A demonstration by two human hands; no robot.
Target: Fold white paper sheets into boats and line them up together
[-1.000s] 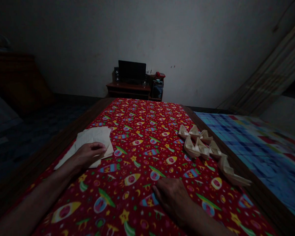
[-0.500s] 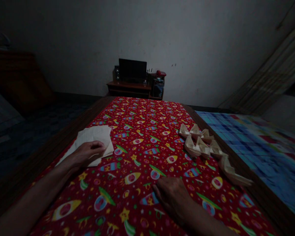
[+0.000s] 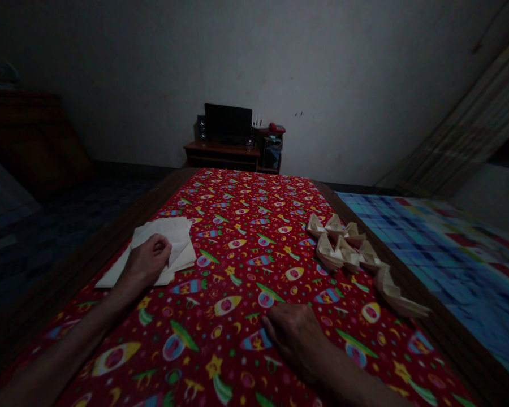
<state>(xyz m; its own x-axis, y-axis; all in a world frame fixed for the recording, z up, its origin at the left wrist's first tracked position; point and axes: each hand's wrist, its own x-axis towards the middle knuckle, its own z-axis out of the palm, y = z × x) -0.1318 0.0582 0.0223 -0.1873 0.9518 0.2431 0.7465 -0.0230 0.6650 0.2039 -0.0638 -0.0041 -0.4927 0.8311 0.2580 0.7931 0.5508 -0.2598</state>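
On the left of the red patterned cloth (image 3: 237, 243) lies a loose stack of white paper sheets (image 3: 182, 226). My left hand (image 3: 148, 260) is over the stack, thumb and fingers pinched at what looks like the edge of the top sheet, which creases beside them. My right hand (image 3: 294, 333) rests on the cloth near the middle front, its fingers curled under and nothing visible in them. To the right stand several folded paper boats (image 3: 339, 249), pale and pointed, in rows near the table's right edge.
A dark wooden border (image 3: 390, 254) frames the cloth. Beyond the far end stands a low desk (image 3: 220, 148) with a monitor (image 3: 228, 121) and speakers. At right is a blue checked sheet (image 3: 390, 232); a wooden cabinet (image 3: 29, 135) stands at left.
My left hand has drawn back slightly and its fingers have closed into a pinch on the top paper. My right hand has stayed nearly still.
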